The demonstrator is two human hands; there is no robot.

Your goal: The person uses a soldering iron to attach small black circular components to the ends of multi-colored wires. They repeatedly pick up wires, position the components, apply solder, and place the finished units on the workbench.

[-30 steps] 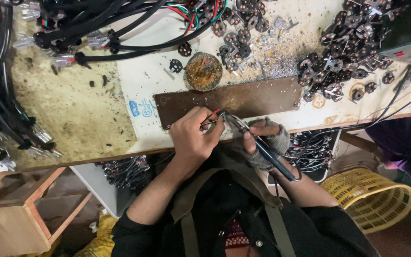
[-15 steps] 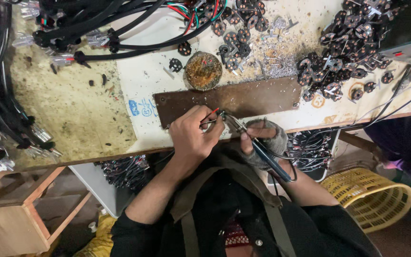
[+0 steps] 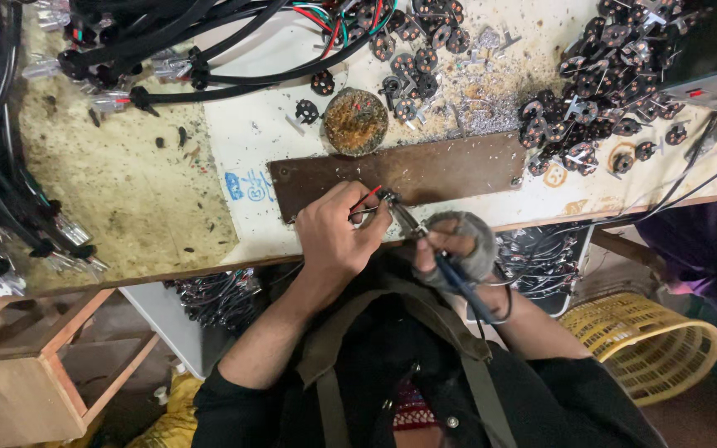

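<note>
Soldering iron (image 3: 446, 265) clasped in gloved right hand (image 3: 458, 245); left hand (image 3: 338, 236) pinching red wire (image 3: 367, 199) over brown plate (image 3: 425, 170); littered workbench (image 3: 126, 199).

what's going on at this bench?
A person is soldering at a cluttered workbench. The left hand pinches thin wires, one red, over a brown board. The right hand, in a grey fingerless glove, holds a soldering iron with its tip at those wires. Black cable bundles lie at the top left, small black round parts are piled at the top right, and a yellow basket sits on the floor.
</note>
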